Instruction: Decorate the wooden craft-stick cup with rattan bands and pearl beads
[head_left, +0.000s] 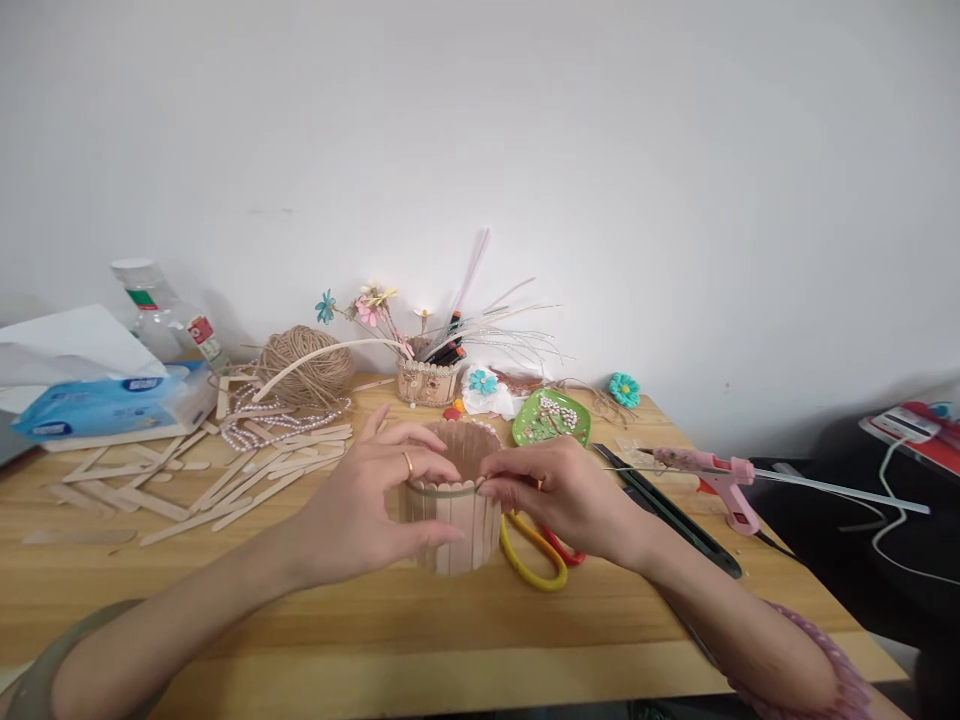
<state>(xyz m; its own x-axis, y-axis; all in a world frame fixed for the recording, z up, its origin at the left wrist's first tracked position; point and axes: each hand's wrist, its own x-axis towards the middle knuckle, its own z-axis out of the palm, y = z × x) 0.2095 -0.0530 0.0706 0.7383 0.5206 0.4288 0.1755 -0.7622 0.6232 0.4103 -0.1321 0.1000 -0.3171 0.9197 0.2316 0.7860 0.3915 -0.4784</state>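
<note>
A round cup made of wooden craft sticks [454,530] stands upright before me, slightly blurred. A thin greenish cord [442,490] runs along the outside just below its scalloped rim. My left hand [375,490], with a gold ring, curves around the cup's left side. Its fingertips are at the rim and its thumb lies across the front. At the right of the rim my right hand [559,490] pinches the cord, and a thin strand sticks out behind that hand. Yellow-and-red-handled scissors [536,555] lie beside the cup, partly hidden by my right hand.
Loose craft sticks [247,480], a twine ball [304,365] and a tissue pack [112,400] are at left. Behind stand a decorated pot [427,383] and a green bead dish [551,420]. A utility knife [667,515] and pink glue gun [724,480] lie right.
</note>
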